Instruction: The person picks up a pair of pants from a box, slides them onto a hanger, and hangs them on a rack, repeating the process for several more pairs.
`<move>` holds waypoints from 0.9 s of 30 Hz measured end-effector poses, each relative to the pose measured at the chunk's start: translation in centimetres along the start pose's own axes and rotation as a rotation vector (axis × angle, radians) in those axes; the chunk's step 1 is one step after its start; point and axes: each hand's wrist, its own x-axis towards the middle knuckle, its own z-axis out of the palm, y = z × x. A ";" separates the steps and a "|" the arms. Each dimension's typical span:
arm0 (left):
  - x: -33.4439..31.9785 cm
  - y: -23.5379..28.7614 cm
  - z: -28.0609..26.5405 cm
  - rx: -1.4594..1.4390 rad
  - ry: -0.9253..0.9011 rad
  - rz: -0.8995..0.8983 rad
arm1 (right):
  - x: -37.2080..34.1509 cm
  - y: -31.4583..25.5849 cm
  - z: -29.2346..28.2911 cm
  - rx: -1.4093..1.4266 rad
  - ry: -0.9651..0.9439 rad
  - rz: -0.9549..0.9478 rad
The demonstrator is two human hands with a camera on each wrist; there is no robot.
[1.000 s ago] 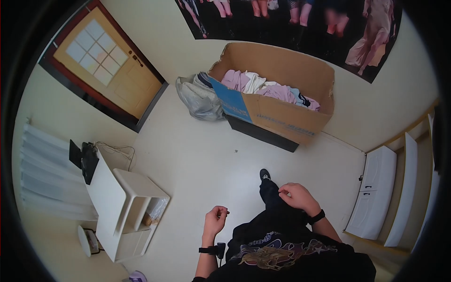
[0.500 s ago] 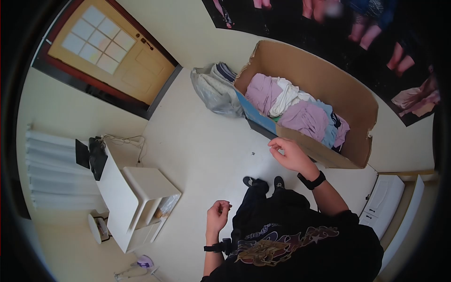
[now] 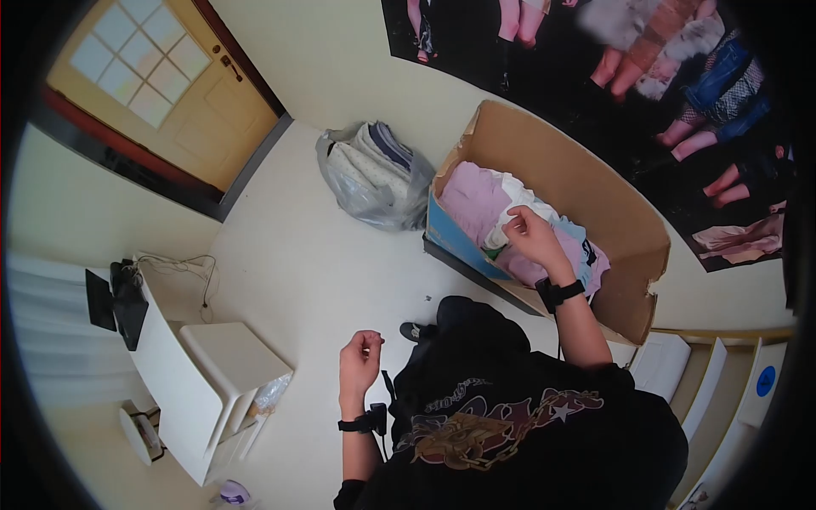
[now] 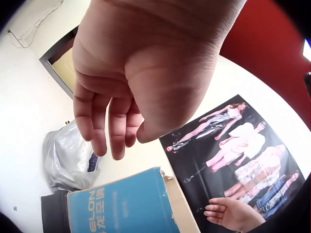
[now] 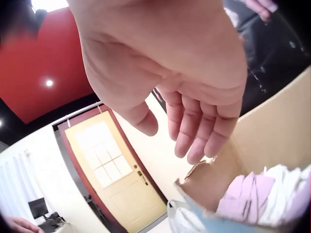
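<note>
A tall cardboard box (image 3: 586, 183) stands against the wall with crumpled clothes inside: lilac (image 3: 473, 195), white and light blue pieces. In the head view my right hand (image 3: 539, 241) overlaps the clothes, reaching over the box's near side. The right wrist view shows that hand's fingers (image 5: 197, 124) bent loosely, holding nothing, above the box's torn corner. My left hand (image 3: 360, 360) hangs over the floor, left of my body. Its fingers (image 4: 116, 121) droop loosely and nothing is between them in the left wrist view.
A grey plastic bag (image 3: 374, 183) of folded cloth leans by the box's left end. A white desk (image 3: 183, 374) with a monitor stands at left, a yellow door (image 3: 187, 102) at the back left. Shelving (image 3: 714, 399) is at right, a poster (image 3: 595, 102) on the wall.
I have stepped nearer the box. My right hand has risen from beside my body, forward to over the clothes. My left hand stays low at the left, still holding nothing.
</note>
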 end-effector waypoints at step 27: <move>1.0 8.3 5.8 -0.084 0.201 -0.393 | 13.9 15.3 14.7 0.281 -0.215 0.496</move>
